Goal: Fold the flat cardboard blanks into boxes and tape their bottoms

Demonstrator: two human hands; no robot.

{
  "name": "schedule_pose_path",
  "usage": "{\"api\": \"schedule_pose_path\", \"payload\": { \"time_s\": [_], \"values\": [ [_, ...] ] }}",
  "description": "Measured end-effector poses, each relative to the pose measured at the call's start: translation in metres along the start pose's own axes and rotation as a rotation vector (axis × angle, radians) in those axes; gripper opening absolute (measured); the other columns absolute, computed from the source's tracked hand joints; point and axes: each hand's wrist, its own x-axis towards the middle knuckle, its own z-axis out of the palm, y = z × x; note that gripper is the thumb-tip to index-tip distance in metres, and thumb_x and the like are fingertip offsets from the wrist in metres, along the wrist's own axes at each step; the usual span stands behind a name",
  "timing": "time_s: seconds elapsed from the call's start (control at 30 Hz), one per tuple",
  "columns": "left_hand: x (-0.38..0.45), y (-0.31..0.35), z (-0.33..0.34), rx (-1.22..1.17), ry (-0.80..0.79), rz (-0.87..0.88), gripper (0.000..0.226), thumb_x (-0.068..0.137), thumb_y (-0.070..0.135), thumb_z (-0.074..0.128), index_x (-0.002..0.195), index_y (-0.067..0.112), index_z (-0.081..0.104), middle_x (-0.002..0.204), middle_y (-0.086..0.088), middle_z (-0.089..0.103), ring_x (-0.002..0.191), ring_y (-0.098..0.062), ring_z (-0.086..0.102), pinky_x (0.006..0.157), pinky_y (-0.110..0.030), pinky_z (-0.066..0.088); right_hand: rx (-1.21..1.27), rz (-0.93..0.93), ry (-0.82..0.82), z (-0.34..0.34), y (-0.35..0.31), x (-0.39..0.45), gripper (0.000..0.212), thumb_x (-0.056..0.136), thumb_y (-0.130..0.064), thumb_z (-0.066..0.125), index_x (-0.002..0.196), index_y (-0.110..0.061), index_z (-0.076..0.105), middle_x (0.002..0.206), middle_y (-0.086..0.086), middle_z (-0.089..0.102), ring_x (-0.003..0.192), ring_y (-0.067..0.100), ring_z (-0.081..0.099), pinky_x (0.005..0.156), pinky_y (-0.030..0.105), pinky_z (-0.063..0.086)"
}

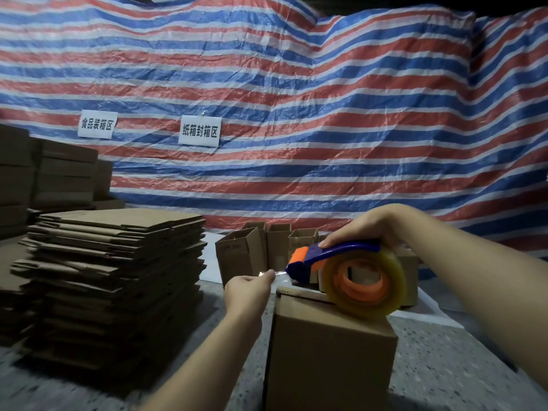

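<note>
Head view, looking down over a speckled floor [444, 366]. Folded cardboard box [329, 351] upright at centre, flaps closed on top. Right hand [364, 226] curled over the blue handle of a tape dispenser [335, 259], orange at the nose, clear tape roll [364, 284] resting on the box's top right edge. Left hand [247, 289] just left of the box's top, thumb and fingertips pinching the free end of the clear tape [277, 274] drawn from the dispenser's nose. Tall stack of flat cardboard blanks [115, 286] on the floor to the left, near the box but apart. Cluster of open-topped boxes [252, 253] standing behind, on a white sheet [212, 262]. More brown cartons [44, 179] piled at far left. Red, white and blue striped tarpaulin [296, 114] as backdrop, with two white paper signs: left sign [97, 124] reading 食品装箱区, right sign [200, 131] reading 纸箱封箱区. Faint marks on one rear box, too small to read.
</note>
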Motion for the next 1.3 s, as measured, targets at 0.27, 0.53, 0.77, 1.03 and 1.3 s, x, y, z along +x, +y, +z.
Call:
{"api": "schedule_pose_path", "payload": {
  "time_s": [0.27,0.53,0.77,1.03,1.3],
  "values": [
    [0.001,-0.018,-0.007,0.058,-0.057,-0.022,0.02,0.088,0.025,0.072,0.086,0.008,0.062,0.08,-0.011,0.054,0.062,-0.017,0.044,0.054,-0.027,0.034,-0.092,0.024,-0.024,0.005,-0.017,0.003,0.072,0.068,-0.065,0.08,0.118,-0.014,0.066,0.089,0.008,0.077,0.07,0.018,0.073,0.062,0.029,0.058],
    [0.0,-0.031,-0.011,0.005,-0.112,-0.044,0.026,0.088,0.028,0.072,0.088,0.003,0.066,0.08,-0.012,0.062,0.077,-0.016,0.059,0.074,-0.033,0.051,-0.121,0.01,-0.053,0.006,-0.022,0.004,0.085,0.058,-0.064,0.082,0.125,-0.016,0.064,0.095,0.008,0.076,0.077,0.018,0.072,0.069,0.029,0.058],
    [0.003,-0.04,-0.012,0.066,-0.126,-0.088,0.036,0.087,0.038,0.072,0.091,0.002,0.07,0.067,-0.005,0.051,0.058,-0.015,0.042,0.053,-0.025,0.035,-0.151,0.017,-0.017,0.01,-0.026,0.006,0.075,0.069,-0.064,0.079,0.125,-0.016,0.064,0.105,0.011,0.075,0.091,0.022,0.069,0.083,0.034,0.056],
    [0.006,-0.042,-0.012,0.002,-0.241,-0.274,0.034,0.089,0.04,0.069,0.101,0.008,0.066,0.088,-0.003,0.063,0.072,-0.016,0.053,0.057,-0.024,0.041,-0.149,-0.001,-0.016,0.015,-0.026,0.002,0.065,0.077,-0.062,0.075,0.121,-0.015,0.065,0.098,0.009,0.074,0.083,0.02,0.07,0.073,0.03,0.058],
    [0.005,-0.046,-0.015,0.008,-0.268,-0.269,0.05,0.082,0.054,0.071,0.093,0.006,0.065,0.076,-0.004,0.058,0.064,-0.014,0.045,0.056,-0.024,0.034,-0.155,-0.021,-0.01,0.017,-0.027,0.002,0.065,0.08,-0.06,0.074,0.128,-0.018,0.061,0.11,0.013,0.074,0.09,0.023,0.069,0.079,0.032,0.057]
  ]
}}
